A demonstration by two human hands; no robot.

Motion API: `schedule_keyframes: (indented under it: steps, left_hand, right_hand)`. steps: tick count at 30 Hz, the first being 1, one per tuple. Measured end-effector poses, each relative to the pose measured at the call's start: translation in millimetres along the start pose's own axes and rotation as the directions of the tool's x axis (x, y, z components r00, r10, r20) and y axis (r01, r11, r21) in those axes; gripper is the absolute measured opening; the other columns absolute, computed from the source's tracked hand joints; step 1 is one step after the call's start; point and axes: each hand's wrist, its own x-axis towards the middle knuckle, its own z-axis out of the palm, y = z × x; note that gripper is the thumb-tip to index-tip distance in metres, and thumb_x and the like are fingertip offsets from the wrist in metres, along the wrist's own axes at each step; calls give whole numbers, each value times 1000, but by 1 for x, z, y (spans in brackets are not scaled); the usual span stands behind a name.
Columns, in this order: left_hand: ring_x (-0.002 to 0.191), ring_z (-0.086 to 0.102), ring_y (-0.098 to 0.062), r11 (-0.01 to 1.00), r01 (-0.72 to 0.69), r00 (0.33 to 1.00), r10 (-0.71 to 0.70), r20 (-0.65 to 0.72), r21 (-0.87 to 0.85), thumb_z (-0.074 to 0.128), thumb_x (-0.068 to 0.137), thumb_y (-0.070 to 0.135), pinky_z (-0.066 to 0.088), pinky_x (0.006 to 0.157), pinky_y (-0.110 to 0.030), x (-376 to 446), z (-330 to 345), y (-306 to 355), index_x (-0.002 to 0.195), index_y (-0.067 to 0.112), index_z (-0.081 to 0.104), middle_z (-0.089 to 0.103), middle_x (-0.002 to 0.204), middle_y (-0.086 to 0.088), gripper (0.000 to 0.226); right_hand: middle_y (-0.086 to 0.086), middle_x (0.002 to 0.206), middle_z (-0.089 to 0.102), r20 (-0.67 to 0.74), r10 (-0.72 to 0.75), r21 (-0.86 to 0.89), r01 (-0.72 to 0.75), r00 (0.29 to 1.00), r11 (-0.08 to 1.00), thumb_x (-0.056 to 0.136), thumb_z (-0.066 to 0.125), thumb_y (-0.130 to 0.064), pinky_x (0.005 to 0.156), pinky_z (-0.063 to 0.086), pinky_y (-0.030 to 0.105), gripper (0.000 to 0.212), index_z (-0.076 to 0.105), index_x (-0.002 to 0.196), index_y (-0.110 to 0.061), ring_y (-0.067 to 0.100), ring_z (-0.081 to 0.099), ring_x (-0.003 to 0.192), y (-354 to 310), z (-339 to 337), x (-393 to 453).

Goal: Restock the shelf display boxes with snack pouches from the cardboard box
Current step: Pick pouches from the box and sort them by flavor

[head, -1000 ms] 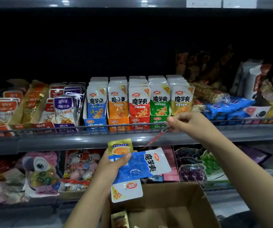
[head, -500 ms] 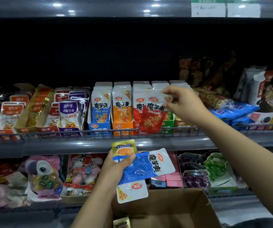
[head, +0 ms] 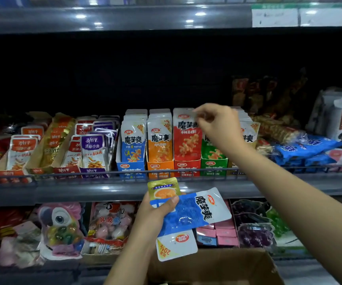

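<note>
Right hand (head: 215, 122) pinching red pouch (head: 186, 138) by top edge, below fingertips, in red display box (head: 186, 167); to be pressed down flush; left hand (head: 155, 214) gripping spare pouches (head: 186, 214).

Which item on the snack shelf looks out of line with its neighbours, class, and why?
The red pouch in the red box stands higher than the blue pouches and orange pouches beside it. The right hand pinches its top edge, so it looks not yet pushed fully down. Nothing else stands out.
</note>
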Motion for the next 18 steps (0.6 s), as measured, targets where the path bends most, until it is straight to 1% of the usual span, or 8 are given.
schedule_keyframes:
  steps: [3,5,7,10,11,14,16,18]
  left_hand:
    - [87,71,-29,1000,-5,1000,5,-7,3,73,81,16,54,84,-51,1,0,0,99,21,60,74,94,-7,23]
    - [85,72,-29,1000,-1,1000,1,-13,-12,72,81,15,56,78,-46,1,-1,0,99,20,59,74,94,-8,22]
    - [82,72,-28,1000,-1,1000,0,-18,-13,72,82,15,57,72,-41,0,-1,0,99,20,59,74,93,-8,22]
    - [80,72,-27,1000,-6,1000,6,-29,-6,72,82,16,55,65,-35,-1,-2,0,97,21,58,74,91,-6,21]
    - [80,72,-26,1000,-5,1000,5,-28,-7,72,82,16,55,64,-34,-1,-2,0,97,21,58,74,91,-5,21]
    - [82,72,-27,1000,-13,1000,13,-11,-7,72,82,16,57,70,-40,-1,-1,0,98,20,58,74,93,-6,22]
    - [84,72,-28,1000,-31,999,31,-12,-5,72,81,15,57,77,-46,-2,0,-1,99,19,59,74,93,-7,23]
    - [82,72,-28,999,-49,999,48,-23,-14,72,81,13,57,76,-46,-2,0,-2,101,19,59,74,92,-7,25]
  right_hand:
    - [-5,90,69,72,11,-15,-10,997,1000,89,61,-8,67,42,1,21,72,106,-13,5,59,77,6,11,-11]
    - [-2,92,70,92,38,-32,-35,995,999,88,62,-9,76,50,15,22,71,108,-13,6,59,79,12,16,-14]
    - [2,99,69,163,95,-76,-84,982,994,87,66,-16,82,51,25,27,68,114,-11,6,54,83,20,18,-15]
    - [8,120,64,271,160,-146,-124,949,982,85,68,-26,75,40,20,47,57,128,-10,14,56,92,27,21,-15]
    - [8,120,64,275,160,-155,-120,948,981,86,68,-27,72,39,16,48,55,129,-10,15,58,93,27,22,-15]
    - [6,103,63,267,148,-145,-112,952,983,86,68,-25,59,34,8,45,56,127,-11,8,51,76,26,22,-16]
    - [1,114,62,222,138,-50,-130,965,990,84,69,-24,74,41,14,48,53,129,-17,9,54,89,26,18,-22]
    - [-6,114,55,130,137,30,-142,982,989,83,71,-25,86,42,21,52,50,131,-20,9,52,102,26,11,-37]
